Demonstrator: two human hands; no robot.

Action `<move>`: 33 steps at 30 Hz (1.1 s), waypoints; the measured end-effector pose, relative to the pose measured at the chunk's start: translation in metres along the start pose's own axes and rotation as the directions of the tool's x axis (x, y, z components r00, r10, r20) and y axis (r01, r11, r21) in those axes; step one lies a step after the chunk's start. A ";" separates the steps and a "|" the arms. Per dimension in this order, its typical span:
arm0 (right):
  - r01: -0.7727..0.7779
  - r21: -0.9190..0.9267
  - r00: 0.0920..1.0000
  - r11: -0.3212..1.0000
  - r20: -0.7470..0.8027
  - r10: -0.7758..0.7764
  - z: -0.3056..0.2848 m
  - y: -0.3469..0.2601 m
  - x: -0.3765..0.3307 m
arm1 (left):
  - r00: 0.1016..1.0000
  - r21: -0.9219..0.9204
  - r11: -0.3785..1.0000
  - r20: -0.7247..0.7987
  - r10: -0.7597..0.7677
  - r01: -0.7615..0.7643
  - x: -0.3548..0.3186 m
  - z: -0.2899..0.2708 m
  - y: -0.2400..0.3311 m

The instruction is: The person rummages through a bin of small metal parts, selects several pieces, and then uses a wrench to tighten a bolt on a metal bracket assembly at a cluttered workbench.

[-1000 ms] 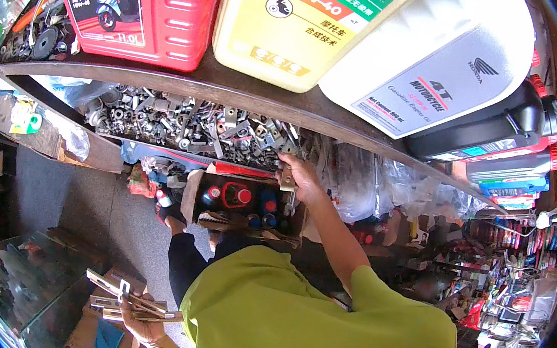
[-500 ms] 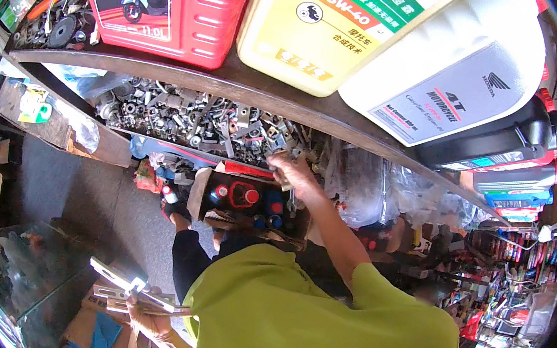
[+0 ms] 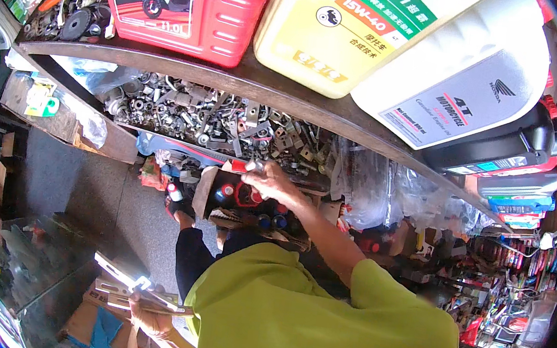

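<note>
Several long slotted metal brackets (image 3: 129,289) are in my left hand (image 3: 153,320), low on the left, with its fingers wrapped round their ends. Bent at the wrist, my right hand (image 3: 272,183) is closed on a small silvery metal piece (image 3: 256,166); its exact kind is hard to make out. That hand hangs over the near edge of a shelf tray heaped with loose metal parts (image 3: 229,123), such as nuts, bolts and small brackets. Just below the hand stands a cardboard box (image 3: 202,192) of red-capped dark bottles (image 3: 226,191).
Above the parts tray, a wooden shelf (image 3: 187,71) holds a red oil jug (image 3: 225,14), a yellow one (image 3: 315,46) and a white one (image 3: 455,91). Clear plastic bags (image 3: 374,189) hang to the right. A glass case (image 3: 23,268) stands at left.
My right hand has moved from the loose parts toward me and to the left, over the box's edge, with a metal piece in it. My left hand still holds the brackets.
</note>
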State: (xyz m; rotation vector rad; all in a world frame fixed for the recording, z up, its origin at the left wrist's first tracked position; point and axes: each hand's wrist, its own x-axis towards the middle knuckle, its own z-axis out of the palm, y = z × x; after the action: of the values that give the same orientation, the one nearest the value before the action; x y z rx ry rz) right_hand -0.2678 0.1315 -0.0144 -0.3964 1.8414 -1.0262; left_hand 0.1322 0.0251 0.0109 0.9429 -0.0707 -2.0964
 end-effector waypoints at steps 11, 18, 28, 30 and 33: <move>-0.043 -0.328 0.865 0.944 -0.485 -0.130 -0.110 0.028 0.055 | 1.000 -0.023 1.000 0.016 -0.006 0.006 -0.006 -0.040 0.006; -0.002 -0.376 0.834 0.926 -0.512 -0.206 -0.135 0.012 0.035 | 0.999 0.003 1.000 -0.041 0.019 -0.019 -0.003 -0.017 0.006; -0.030 -0.815 0.596 0.579 -0.480 -0.644 -0.159 0.041 0.084 | 0.997 0.072 0.997 -0.074 -0.037 0.043 -0.003 0.009 0.007; -0.056 -0.811 0.614 0.582 -0.488 -0.621 -0.157 0.041 0.088 | 0.993 0.064 0.997 -0.109 -0.038 0.045 -0.007 0.013 0.006; -0.104 -0.814 0.633 0.572 -0.497 -0.593 -0.143 0.028 0.088 | 0.992 0.025 0.998 -0.111 -0.060 0.063 -0.006 -0.003 0.009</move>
State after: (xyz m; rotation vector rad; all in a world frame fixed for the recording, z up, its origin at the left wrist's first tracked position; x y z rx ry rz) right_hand -0.4290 0.1592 -0.0611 -0.9323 3.0880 -0.4652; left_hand 0.1425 0.0245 0.0150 1.0889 -0.0148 -2.1006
